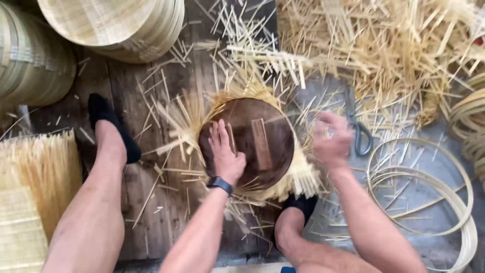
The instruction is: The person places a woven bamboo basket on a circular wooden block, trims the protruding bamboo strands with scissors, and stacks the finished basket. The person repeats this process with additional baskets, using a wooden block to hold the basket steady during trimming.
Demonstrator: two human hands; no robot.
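On the plank floor, the left hand [225, 151] presses flat and open on the round wooden form [247, 144] over bamboo strips [303, 177], a shaping step, I judge; the right hand [331, 136] (blurred, grip unclear) hovers beside it.

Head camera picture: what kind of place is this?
Probably a bamboo-weaving workshop floor. Loose bamboo strips lie scattered, woven trays are stacked, and the left hand presses a round wooden mould.

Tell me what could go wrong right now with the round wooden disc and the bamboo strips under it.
The left hand alone presses the disc; the woven strips might shift beneath it. The blurred right hand hovers near the scissors, so a cut seems possible. Loose splinters lie by the socked foot.
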